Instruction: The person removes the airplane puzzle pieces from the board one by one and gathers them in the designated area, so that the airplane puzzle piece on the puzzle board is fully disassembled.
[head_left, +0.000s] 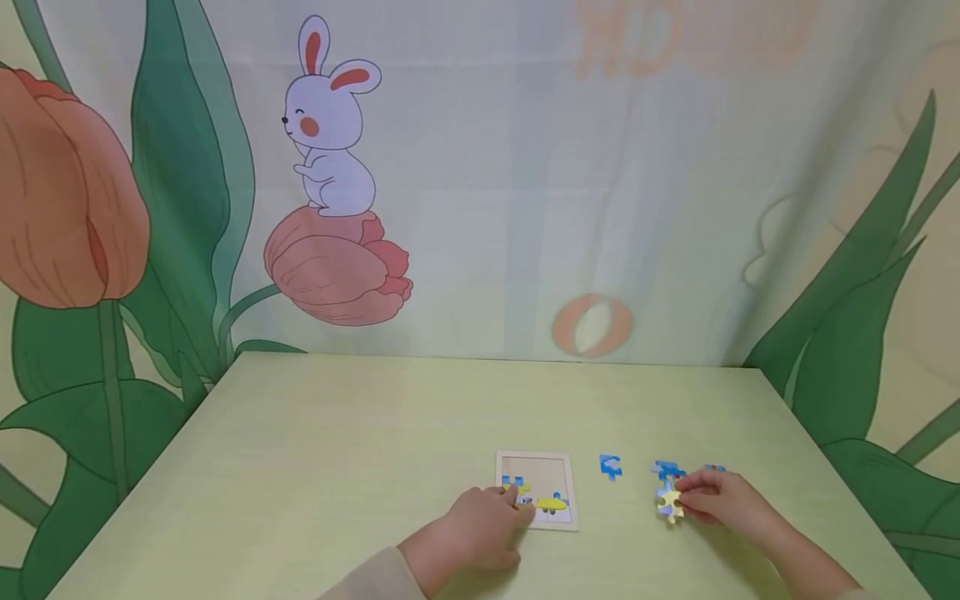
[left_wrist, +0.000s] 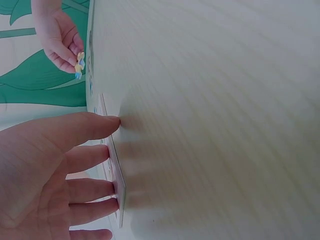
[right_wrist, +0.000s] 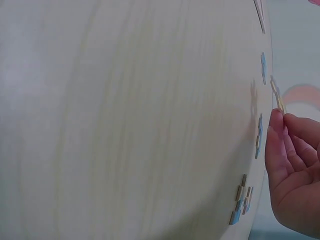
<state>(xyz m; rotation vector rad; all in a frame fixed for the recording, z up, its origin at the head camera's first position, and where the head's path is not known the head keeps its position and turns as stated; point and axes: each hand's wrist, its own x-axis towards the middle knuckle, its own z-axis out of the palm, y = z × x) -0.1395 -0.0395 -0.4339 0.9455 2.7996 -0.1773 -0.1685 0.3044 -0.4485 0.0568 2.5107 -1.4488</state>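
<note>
A small wooden jigsaw tray lies on the table, partly filled along its lower part with blue, yellow and white pieces; its upper part shows bare board. My left hand rests on the tray's left lower side, and in the left wrist view its fingers extend straight to the tray edge. To the right, my right hand pinches a yellow and pale blue jigsaw piece between thumb and fingertips. The right wrist view shows that jigsaw piece edge-on, raised above the table.
One loose blue piece lies just right of the tray. More blue pieces lie farther right, partly behind the right hand. A printed curtain with a rabbit and tulips hangs behind the pale table.
</note>
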